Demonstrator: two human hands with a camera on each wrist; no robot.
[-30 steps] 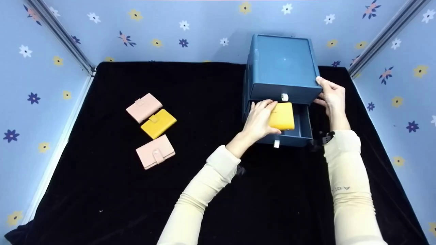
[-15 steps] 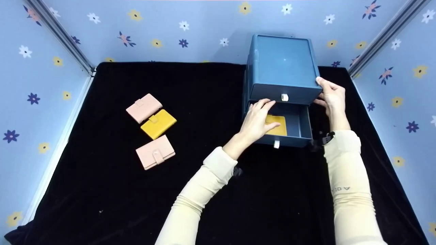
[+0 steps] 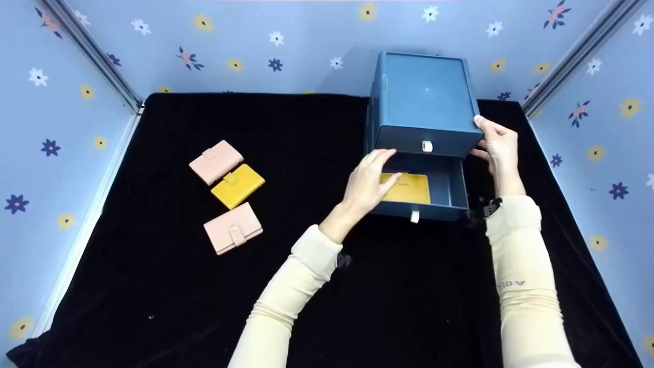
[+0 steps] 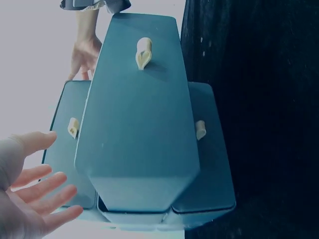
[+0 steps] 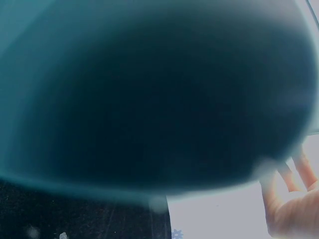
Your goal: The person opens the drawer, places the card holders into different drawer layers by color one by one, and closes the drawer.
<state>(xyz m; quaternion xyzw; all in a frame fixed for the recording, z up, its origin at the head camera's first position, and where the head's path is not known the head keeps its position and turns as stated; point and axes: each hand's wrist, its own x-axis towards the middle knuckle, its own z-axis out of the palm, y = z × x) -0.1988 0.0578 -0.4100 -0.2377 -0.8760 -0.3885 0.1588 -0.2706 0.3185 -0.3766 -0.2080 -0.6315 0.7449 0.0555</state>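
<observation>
A blue drawer cabinet stands at the back right, its middle drawer pulled out below the shut top drawer. Inside the pulled-out drawer lies a yellow snap-strap notebook, flat and partly covered by my left hand. That left hand hovers at the drawer's left side with fingers extended, holding nothing; the left wrist view shows the same hand with spread fingers beside the drawer front. My right hand grips the cabinet's front right corner, thumb at the top edge, other fingers against the side.
On the black cloth to the left lie a pink notebook, another yellow notebook close against it, and a second pink notebook. Flowered panels enclose the back and sides. The cabinet's dark surface fills most of the right wrist view.
My left hand lowered the yellow notebook into the drawer, let go of it and moved left, uncovering more of it. The right hand stays at the cabinet corner.
</observation>
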